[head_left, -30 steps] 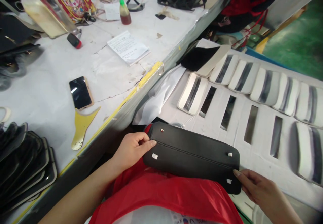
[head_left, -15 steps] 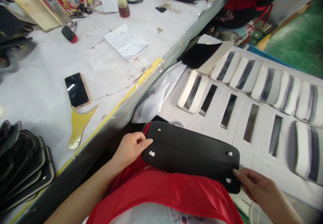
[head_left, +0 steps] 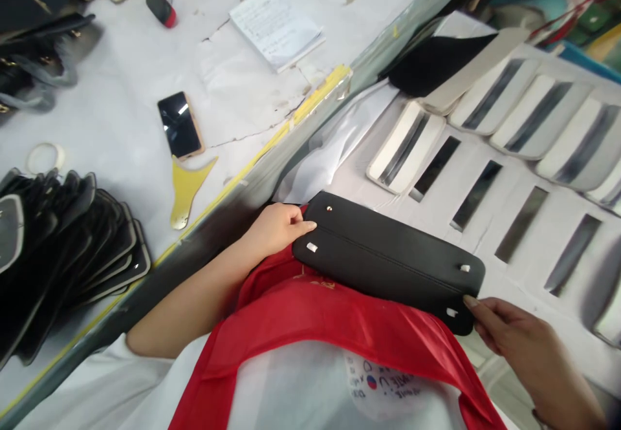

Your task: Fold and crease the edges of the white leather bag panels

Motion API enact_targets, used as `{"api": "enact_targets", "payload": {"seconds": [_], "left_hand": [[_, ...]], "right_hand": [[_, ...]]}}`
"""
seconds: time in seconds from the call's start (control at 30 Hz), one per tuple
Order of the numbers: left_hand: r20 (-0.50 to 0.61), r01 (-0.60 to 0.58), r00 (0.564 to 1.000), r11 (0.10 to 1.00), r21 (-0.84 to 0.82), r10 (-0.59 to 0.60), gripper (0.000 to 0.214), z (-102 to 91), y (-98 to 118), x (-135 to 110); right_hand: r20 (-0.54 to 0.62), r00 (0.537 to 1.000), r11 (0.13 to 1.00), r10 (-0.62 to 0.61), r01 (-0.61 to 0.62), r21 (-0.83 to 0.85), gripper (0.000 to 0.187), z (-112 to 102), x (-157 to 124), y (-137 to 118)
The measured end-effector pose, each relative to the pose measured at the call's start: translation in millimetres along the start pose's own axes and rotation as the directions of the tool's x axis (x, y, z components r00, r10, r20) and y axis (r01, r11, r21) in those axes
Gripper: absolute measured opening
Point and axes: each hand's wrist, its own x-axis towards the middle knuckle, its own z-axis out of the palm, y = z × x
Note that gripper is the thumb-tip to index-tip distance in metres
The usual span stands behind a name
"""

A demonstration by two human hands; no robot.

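A long black panel with rounded corners [head_left: 388, 255] lies across my lap, over the red apron [head_left: 339, 307]. It looks like leather, with a stitched seam along its length. One bare metal stud shows near its left end; three other spots carry small white covers. My left hand [head_left: 281, 226] pinches the left end, thumb on top. At the lower right corner, my right hand [head_left: 509, 326] grips the edge between thumb and fingers. The undersides of both grips are hidden.
On the left table stand a stack of black panels [head_left: 87, 249], a phone [head_left: 180, 125], a yellow scraper-like piece [head_left: 189, 191] and a notepad [head_left: 276, 26]. White pads with dark stripes [head_left: 406, 145] and dark strips [head_left: 478, 194] lie on the right surface.
The view has tilted and shifted, so the tables sit further right and higher in the picture. Both hands keep the same hold on the black panel.
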Motion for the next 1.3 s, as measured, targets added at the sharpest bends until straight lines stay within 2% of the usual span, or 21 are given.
{"api": "enact_targets", "payload": {"seconds": [0.27, 0.53, 0.6, 0.7, 0.8, 0.87, 0.93, 0.97, 1.03, 1.1, 1.2, 1.27, 1.3], "left_hand": [[-0.038, -0.08, 0.996, 0.996, -0.047, 0.078, 0.04, 3.4, -10.4, -3.8], [-0.085, -0.071, 0.995, 0.985, -0.155, 0.058, 0.037, 14.4, -11.9, -5.6], [-0.116, -0.086, 0.991, 0.99, -0.107, 0.074, 0.034, 17.2, -7.4, -10.3], [-0.139, -0.09, 0.985, 0.993, 0.072, 0.099, 0.033, 15.3, -2.8, -18.4], [-0.1, -0.106, 0.985, 0.943, 0.315, 0.144, 0.031, 6.2, 0.0, -14.8], [-0.113, -0.227, 0.941, 0.843, 0.488, 0.319, 0.023, 2.9, 11.2, -7.6], [-0.076, -0.377, 0.856, 0.717, 0.586, 0.512, 0.021, 9.0, 35.3, -0.1], [-0.046, -0.449, 0.807, 0.664, 0.598, 0.589, 0.025, 17.0, 51.4, 4.2], [0.034, -0.571, 0.736, 0.594, 0.566, 0.676, 0.033, 43.2, 87.4, 15.6], [0.158, -0.676, 0.688, 0.548, 0.492, 0.708, 0.043, 77.8, 121.2, 30.5], [0.414, -0.781, 0.624, 0.53, 0.33, 0.663, 0.048, 124.7, 157.1, 52.8], [0.517, -0.792, 0.595, 0.561, 0.242, 0.615, 0.042, 141.8, 170.4, 63.5], [0.54, -0.778, 0.598, 0.59, 0.215, 0.593, 0.038, 145.5, 174.4, 67.2]], "right_hand": [[0.01, 1.0, 1.0, -0.006, 0.006, 0.007, 0.045, -1.0, -4.6, 5.2], [0.037, 0.999, 0.998, -0.037, 0.035, 0.052, 0.046, -0.2, -1.3, 8.5], [0.021, 0.999, 0.995, -0.029, 0.027, 0.099, 0.042, 0.4, -5.6, 6.8], [-0.025, 0.999, 0.99, -0.032, 0.035, 0.136, 0.036, 2.5, -12.0, 5.7], [-0.078, 0.989, 0.981, -0.125, 0.135, 0.139, 0.035, 4.0, -7.7, 11.9], [-0.136, 0.973, 0.975, -0.186, 0.2, 0.096, 0.036, 3.9, -4.2, 18.9], [-0.173, 0.963, 0.975, -0.208, 0.219, 0.045, 0.035, 3.2, -4.9, 24.5], [-0.18, 0.962, 0.976, -0.208, 0.216, 0.028, 0.035, 2.6, -6.4, 26.1], [-0.182, 0.962, 0.978, -0.203, 0.209, 0.013, 0.034, 0.8, -9.6, 27.1], [-0.17, 0.965, 0.978, -0.202, 0.209, 0.022, 0.033, -1.3, -11.1, 27.0], [-0.137, 0.966, 0.971, -0.22, 0.23, 0.061, 0.031, -3.7, -10.1, 29.3], [-0.129, 0.962, 0.962, -0.242, 0.255, 0.095, 0.031, -4.1, -9.3, 33.1], [-0.128, 0.96, 0.958, -0.251, 0.265, 0.112, 0.031, -3.9, -9.2, 35.3]]}}
